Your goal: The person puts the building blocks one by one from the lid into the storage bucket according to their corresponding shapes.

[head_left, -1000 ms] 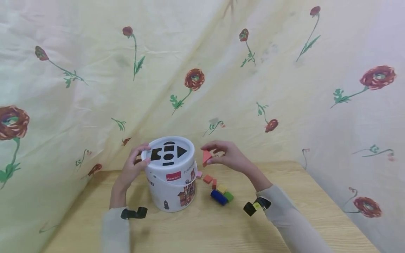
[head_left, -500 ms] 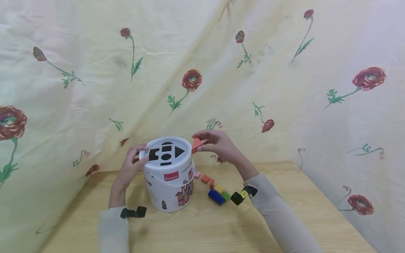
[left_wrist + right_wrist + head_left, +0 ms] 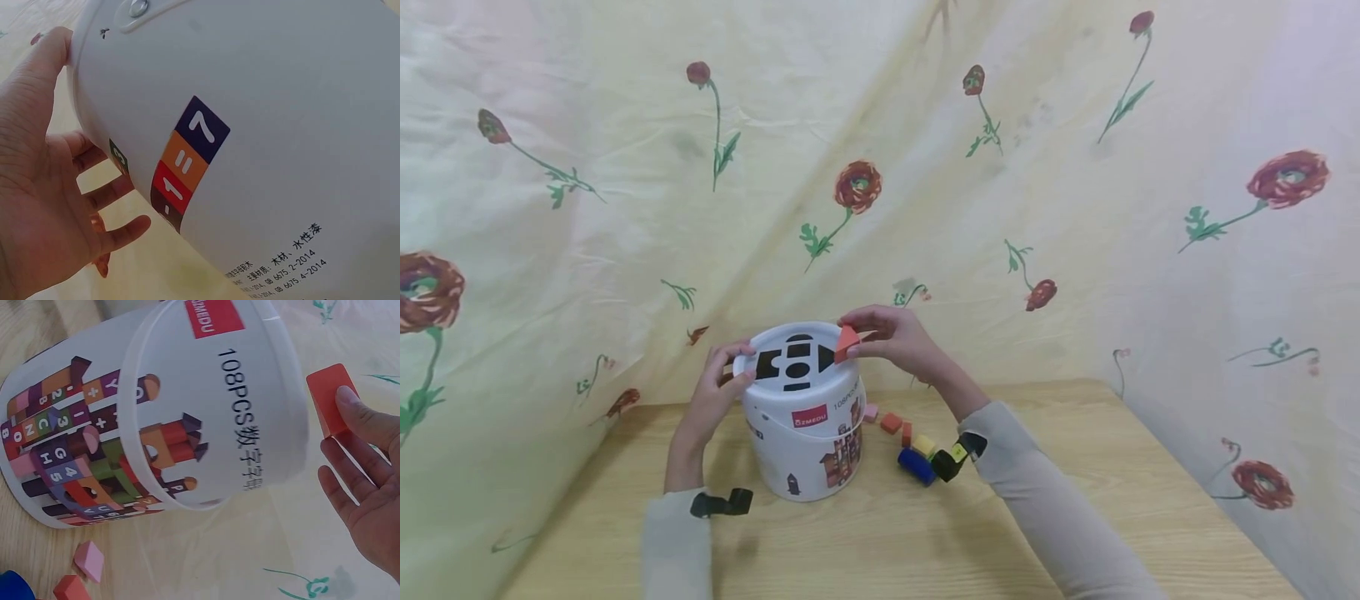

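Currently, the left hand [image 3: 709, 395] holds a lidded bucket [image 3: 799, 446], contents hidden.

Pale grey long sleeves, plain and lightly creased, cover both arms: the left sleeve [image 3: 677, 546] and the right sleeve [image 3: 1052, 508]. A small black camera [image 3: 722, 503] sits at the left wrist; at the right, a black strap [image 3: 976, 444] bears a yellow patch [image 3: 958, 452]. The left hand [image 3: 709, 396] and right hand [image 3: 901, 342] are bare

Bucket [image 3: 790, 450] reading "108PCS", "1=7", label [image 3: 809, 416] "ZMEDU"
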A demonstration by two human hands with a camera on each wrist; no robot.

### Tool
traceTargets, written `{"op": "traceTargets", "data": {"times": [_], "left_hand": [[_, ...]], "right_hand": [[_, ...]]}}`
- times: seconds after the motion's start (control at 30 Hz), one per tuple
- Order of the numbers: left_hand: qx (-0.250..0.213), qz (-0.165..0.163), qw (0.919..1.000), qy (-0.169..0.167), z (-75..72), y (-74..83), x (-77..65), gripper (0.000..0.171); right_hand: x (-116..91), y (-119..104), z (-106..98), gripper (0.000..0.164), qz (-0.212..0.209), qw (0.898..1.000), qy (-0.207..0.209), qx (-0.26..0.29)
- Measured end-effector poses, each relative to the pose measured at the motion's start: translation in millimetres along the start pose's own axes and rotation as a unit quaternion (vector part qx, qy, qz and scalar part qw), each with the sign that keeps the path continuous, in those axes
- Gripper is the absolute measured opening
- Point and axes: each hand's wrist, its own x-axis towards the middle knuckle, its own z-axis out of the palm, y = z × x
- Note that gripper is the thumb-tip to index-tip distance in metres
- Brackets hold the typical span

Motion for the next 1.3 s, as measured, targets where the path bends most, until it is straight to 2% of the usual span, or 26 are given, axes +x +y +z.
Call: {"op": "traceTargets", "data": {"times": [0.37, 0.83, 1.07, 1.3], "left_hand": [[-0.002, 0.000, 1.0000, -0.003, 2.0, 0.8, 1.3, 0.039], [-0.001, 0.001, 1.0000, -0.002, 2.4, 0.7, 0.5, 0.039], [0.001, -0.004, 1.0000, 0.003, 0.7, 0.0, 0.6, 0.039], [-0.004, 0.001, 1.0000, 0.005, -1.4, -2.1, 1.1, 0.039]], "right_hand": [[6.3, 4.9, 10.8, 0.041, 0.011, 1.000, -0.012, -0.007], [16.1, 11.2, 12.0, 0.040, 0.043, 0.999, -0.015, -0.006], [20.3, 9.0, 15.8, 0.041, 0.054, 0.997, -0.039, -0.040], [21.9, 8.9, 17.3, 0.042, 0.060, 0.996, -0.046, -0.048]]}}
